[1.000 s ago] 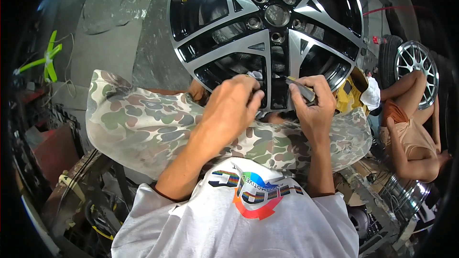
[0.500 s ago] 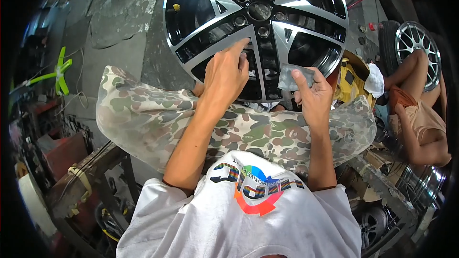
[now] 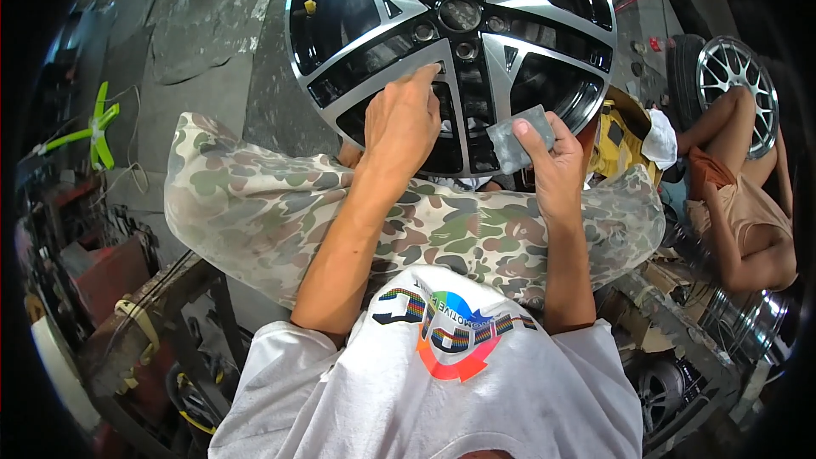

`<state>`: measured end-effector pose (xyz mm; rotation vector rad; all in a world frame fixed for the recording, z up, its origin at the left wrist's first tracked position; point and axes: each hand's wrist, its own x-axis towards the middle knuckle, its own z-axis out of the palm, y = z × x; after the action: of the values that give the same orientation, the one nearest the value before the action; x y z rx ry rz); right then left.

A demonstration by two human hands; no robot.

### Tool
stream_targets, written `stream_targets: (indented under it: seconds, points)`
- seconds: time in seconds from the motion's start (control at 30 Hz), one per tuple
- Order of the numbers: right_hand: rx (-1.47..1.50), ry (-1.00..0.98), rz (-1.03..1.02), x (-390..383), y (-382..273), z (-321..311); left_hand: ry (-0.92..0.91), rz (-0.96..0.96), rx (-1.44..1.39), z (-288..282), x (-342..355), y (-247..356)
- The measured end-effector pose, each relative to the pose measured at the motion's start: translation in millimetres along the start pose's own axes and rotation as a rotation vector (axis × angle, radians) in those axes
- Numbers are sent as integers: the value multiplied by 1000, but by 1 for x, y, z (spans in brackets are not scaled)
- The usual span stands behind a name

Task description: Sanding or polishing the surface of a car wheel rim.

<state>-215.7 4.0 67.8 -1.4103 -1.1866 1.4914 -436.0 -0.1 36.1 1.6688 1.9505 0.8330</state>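
Note:
A black and silver alloy wheel [image 3: 382, 85] stands tilted in front of my lap, its machined spokes facing me. My left hand [image 3: 401, 119] is at a lower spoke, its index finger extended to a small pocket near the hub. The other fingers are curled under, and whatever they may hold is hidden. Between thumb and fingers, my right hand [image 3: 557, 153] grips a small grey square sheet [image 3: 510, 143], which looks like sandpaper, at the wheel's lower right edge.
To the right another person [image 3: 748, 204] sits by a multi-spoke wheel [image 3: 738, 76] and a black tire [image 3: 687, 76]. A yellow container [image 3: 614, 138] with a white cloth [image 3: 660, 140] stands beside my knee. On the left are a green fan-like blade [image 3: 98, 123] and a metal frame [image 3: 140, 314].
The grey sheet in my right hand has turned flatter toward view and shifted slightly left. My left index finger has bent and pulled back a little along the spoke.

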Motion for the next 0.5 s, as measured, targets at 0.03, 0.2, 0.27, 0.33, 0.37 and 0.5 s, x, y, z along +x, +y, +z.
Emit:
stream_targets:
  seconds: [0.03, 0.2, 0.27, 0.33, 0.37, 0.5]
  points:
    - [-22, -8, -63, 0, 3, -1, 4, -7, -1, 0, 0, 2]
    - [83, -81, -147, 4, 0, 6, 5, 21, -45, 7, 0, 6]
    - [114, -219, -201, 10, 5, 4, 7, 15, -58, 2, 0, 3]
    - [77, -207, -164, 7, 2, 10, 12, -61, -25, -8, -2, 4]
    - [41, -182, -135, 6, -1, 13, 14, -68, -29, -16, -3, 7]
    - [-375, -123, -212, 14, 5, 17, -93, -1, -163, -45, -22, 30]
